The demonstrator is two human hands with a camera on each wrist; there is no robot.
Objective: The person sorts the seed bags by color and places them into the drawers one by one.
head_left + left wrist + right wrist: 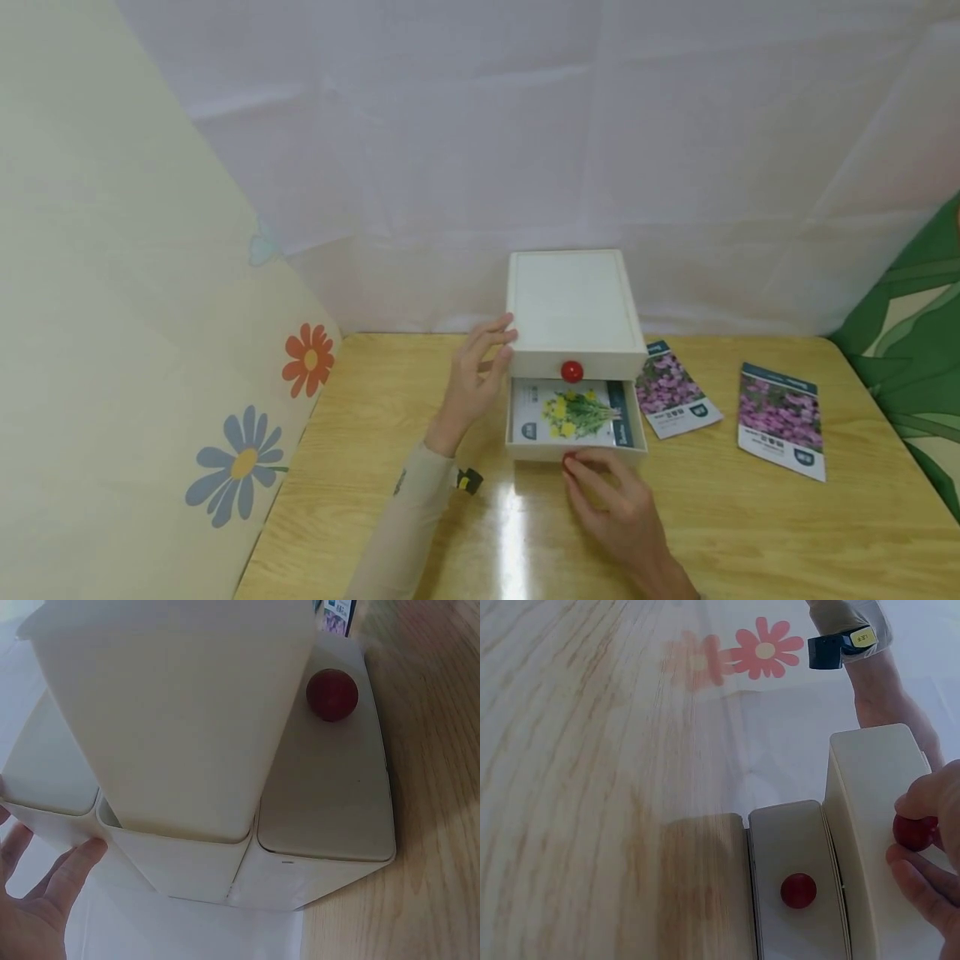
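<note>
A white drawer cabinet point(573, 300) with red round knobs stands on the wooden table. Its middle drawer point(536, 452) is pulled out, and a seed packet point(573, 412) picturing yellow flowers lies flat inside. My right hand point(618, 508) pinches that drawer's red knob point(911, 831) between thumb and fingers. Against the cabinet's left side, my left hand point(476, 367) rests with its fingers extended. The lower drawer point(326, 787) is closed, its own red knob point(332, 695) showing. Above the pulled-out drawer, the top drawer point(536, 364) is closed too.
Two seed packets with purple flowers lie right of the cabinet: one packet point(678, 392) close beside it, the other packet point(780, 421) farther right. A white cloth point(450, 167) hangs behind the table point(360, 433). At left stands a flower-painted wall point(150, 333).
</note>
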